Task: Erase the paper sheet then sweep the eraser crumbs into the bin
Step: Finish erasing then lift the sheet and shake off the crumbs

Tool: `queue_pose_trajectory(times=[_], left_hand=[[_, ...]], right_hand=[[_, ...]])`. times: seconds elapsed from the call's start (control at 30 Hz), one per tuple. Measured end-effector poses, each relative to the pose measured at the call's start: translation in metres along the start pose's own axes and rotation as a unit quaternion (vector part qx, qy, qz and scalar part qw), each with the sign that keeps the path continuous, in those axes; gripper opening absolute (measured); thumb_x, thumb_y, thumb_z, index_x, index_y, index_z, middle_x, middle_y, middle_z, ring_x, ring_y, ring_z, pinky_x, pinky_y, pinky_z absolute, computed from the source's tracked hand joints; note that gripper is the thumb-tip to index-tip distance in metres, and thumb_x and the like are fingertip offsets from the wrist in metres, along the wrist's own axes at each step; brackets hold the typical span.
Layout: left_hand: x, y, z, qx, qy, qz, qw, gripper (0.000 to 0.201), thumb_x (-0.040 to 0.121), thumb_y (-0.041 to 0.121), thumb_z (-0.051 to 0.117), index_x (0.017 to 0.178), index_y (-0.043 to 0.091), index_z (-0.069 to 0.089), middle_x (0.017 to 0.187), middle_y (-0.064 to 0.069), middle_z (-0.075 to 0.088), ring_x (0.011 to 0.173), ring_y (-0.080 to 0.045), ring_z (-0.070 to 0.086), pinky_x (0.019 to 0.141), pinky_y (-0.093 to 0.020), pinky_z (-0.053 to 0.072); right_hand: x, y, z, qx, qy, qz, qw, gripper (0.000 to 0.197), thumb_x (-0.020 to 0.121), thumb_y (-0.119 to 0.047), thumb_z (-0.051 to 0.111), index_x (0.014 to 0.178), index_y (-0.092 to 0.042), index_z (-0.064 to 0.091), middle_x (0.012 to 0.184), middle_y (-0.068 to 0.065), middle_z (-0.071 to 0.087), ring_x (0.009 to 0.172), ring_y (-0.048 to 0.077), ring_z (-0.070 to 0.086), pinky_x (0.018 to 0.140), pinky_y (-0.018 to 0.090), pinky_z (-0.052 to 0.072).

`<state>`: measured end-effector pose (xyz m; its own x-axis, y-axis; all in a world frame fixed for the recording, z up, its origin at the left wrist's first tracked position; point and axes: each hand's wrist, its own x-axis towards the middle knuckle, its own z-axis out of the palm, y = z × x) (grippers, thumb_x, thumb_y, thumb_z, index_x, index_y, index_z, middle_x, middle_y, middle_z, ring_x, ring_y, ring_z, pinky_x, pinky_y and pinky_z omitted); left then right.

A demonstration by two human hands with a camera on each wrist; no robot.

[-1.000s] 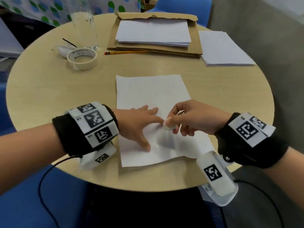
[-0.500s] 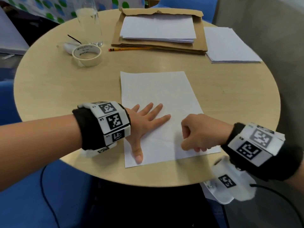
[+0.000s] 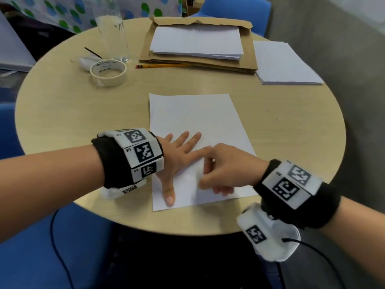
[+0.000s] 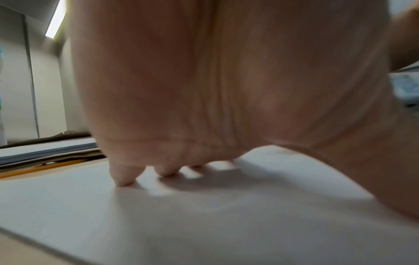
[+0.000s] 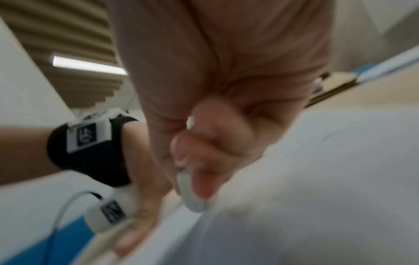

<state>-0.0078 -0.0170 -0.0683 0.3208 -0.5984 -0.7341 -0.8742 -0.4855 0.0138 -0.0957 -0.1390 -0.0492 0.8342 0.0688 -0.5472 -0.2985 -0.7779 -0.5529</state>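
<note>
Here we lean over a round wooden bench (image 3: pixel 62 113), with a blue chair (image 3: pixel 235 7) beyond its far edge. Near the front of it lies the paper sheet (image 3: pixel 195 119), white and flat, its near edge close to the bench rim.

Our left hand (image 3: pixel 179 155) lies palm down on the left part of the sheet, fingers spread and straight, thumb pointing back toward the near edge. In the left wrist view the fingertips (image 4: pixel 123 181) press onto the paper. The forearm comes in from the left, a black wristband with printed markers around it.

Our right hand (image 3: pixel 227 170) sits just beside the left, knuckles up, fingers curled in. It touches or nearly touches the left index finger. In the right wrist view thumb and fingers pinch a small white eraser (image 5: pixel 191 193), whose rounded tip meets the sheet.

Farther back sit a brown envelope (image 3: pixel 200 57) with a paper stack on it, a second stack (image 3: pixel 285 63) to its right, a yellow pencil (image 3: pixel 162 65), a roll of masking tape (image 3: pixel 108 73) and a clear glass (image 3: pixel 111 30).
</note>
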Motion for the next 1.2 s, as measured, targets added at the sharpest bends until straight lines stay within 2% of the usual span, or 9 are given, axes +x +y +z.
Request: queue_pose_trajectory(times=[0.1, 0.37, 0.53, 0.7, 0.77, 0.87, 0.93, 1.03, 1.2], left_hand=[[-0.001, 0.0, 0.001, -0.012, 0.005, 0.0, 1.0, 0.148, 0.053, 0.056, 0.081, 0.136, 0.031, -0.039, 0.143, -0.005, -0.047, 0.137, -0.026, -0.036, 0.114, -0.05, -0.013], [0.001, 0.001, 0.001, -0.026, 0.01, -0.002, 1.0, 0.145, 0.055, 0.057, 0.08, 0.136, 0.034, -0.039, 0.144, -0.003, -0.047, 0.137, -0.025, -0.036, 0.116, -0.052, -0.013], [-0.008, -0.017, 0.003, -0.158, 0.105, -0.029, 0.981, 0.119, 0.071, 0.048, 0.074, 0.147, 0.034, -0.017, 0.152, -0.001, -0.034, 0.142, -0.022, -0.027, 0.116, -0.044, -0.009], [-0.013, -0.054, -0.007, -0.349, 0.251, -0.217, 0.876, 0.09, 0.086, 0.041, 0.061, 0.151, 0.019, 0.001, 0.157, -0.014, 0.001, 0.143, -0.034, 0.016, 0.116, -0.045, 0.024], [-0.008, -0.061, -0.013, -0.482, 0.249, -0.268, 0.796, 0.081, 0.089, 0.037, 0.06, 0.149, 0.015, 0.01, 0.148, -0.014, 0.026, 0.126, -0.032, 0.042, 0.099, -0.041, 0.044], [0.003, -0.067, -0.019, -0.648, 0.25, -0.29, 0.658, 0.06, 0.088, 0.024, 0.064, 0.137, 0.009, 0.033, 0.124, -0.012, 0.05, 0.107, -0.027, 0.053, 0.08, -0.035, 0.048], [0.007, -0.069, -0.023, -0.667, 0.25, -0.293, 0.637, 0.04, 0.087, 0.017, 0.063, 0.123, 0.006, 0.048, 0.109, -0.01, 0.056, 0.096, -0.024, 0.053, 0.074, -0.032, 0.043], [0.006, -0.069, -0.031, -0.651, 0.288, -0.25, 0.657, 0.025, 0.088, 0.012, 0.058, 0.113, 0.007, 0.059, 0.108, -0.009, 0.061, 0.097, -0.021, 0.052, 0.07, -0.028, 0.038], [-0.007, -0.069, -0.055, -0.688, 0.406, -0.078, 0.596, 0.029, 0.097, 0.014, 0.048, 0.125, 0.008, 0.056, 0.117, -0.007, 0.061, 0.084, -0.015, 0.06, 0.062, -0.024, 0.05]], right_hand=[[0.002, 0.0, 0.009, 0.011, -0.022, 0.006, 1.0, 0.012, 0.074, -0.007, 0.062, 0.068, 0.002, 0.065, 0.051, 0.008, 0.06, 0.028, 0.007, 0.045, 0.036, 0.012, 0.036], [-0.011, 0.025, -0.001, -0.019, 0.079, 0.016, 0.997, 0.003, 0.077, -0.006, 0.056, 0.077, -0.008, 0.058, 0.053, 0.001, 0.06, 0.032, 0.002, 0.045, 0.038, 0.009, 0.035], [-0.024, 0.04, -0.003, -0.052, 0.079, -0.015, 0.995, 0.037, 0.072, -0.032, 0.076, 0.098, -0.025, 0.051, 0.076, -0.009, 0.051, 0.064, 0.002, 0.047, 0.056, 0.016, 0.035], [-0.024, 0.046, 0.006, -0.05, 0.106, -0.046, 0.992, 0.02, 0.074, -0.025, 0.073, 0.088, -0.025, 0.059, 0.081, -0.008, 0.053, 0.067, 0.001, 0.046, 0.065, 0.019, 0.042], [-0.021, 0.048, 0.001, -0.006, 0.108, -0.032, 0.994, 0.012, 0.074, -0.022, 0.07, 0.085, -0.021, 0.066, 0.075, -0.007, 0.058, 0.064, 0.003, 0.049, 0.065, 0.021, 0.045], [-0.019, 0.048, -0.007, 0.078, 0.077, -0.008, 0.994, 0.009, 0.078, -0.016, 0.066, 0.087, -0.014, 0.067, 0.067, -0.004, 0.06, 0.056, 0.006, 0.053, 0.053, 0.015, 0.044], [-0.016, 0.051, -0.01, 0.139, 0.054, 0.013, 0.989, 0.009, 0.082, -0.01, 0.06, 0.088, -0.01, 0.066, 0.062, -0.001, 0.057, 0.051, 0.01, 0.054, 0.047, 0.015, 0.044], [-0.013, 0.054, -0.017, 0.257, 0.042, 0.028, 0.965, 0.02, 0.088, -0.007, 0.047, 0.084, -0.006, 0.066, 0.065, 0.006, 0.052, 0.053, 0.015, 0.049, 0.045, 0.021, 0.042], [-0.001, 0.065, -0.06, 0.619, 0.127, 0.074, 0.772, 0.02, 0.086, -0.005, 0.03, 0.079, -0.006, 0.049, 0.073, 0.011, 0.049, 0.052, 0.018, 0.042, 0.036, 0.018, 0.038]])
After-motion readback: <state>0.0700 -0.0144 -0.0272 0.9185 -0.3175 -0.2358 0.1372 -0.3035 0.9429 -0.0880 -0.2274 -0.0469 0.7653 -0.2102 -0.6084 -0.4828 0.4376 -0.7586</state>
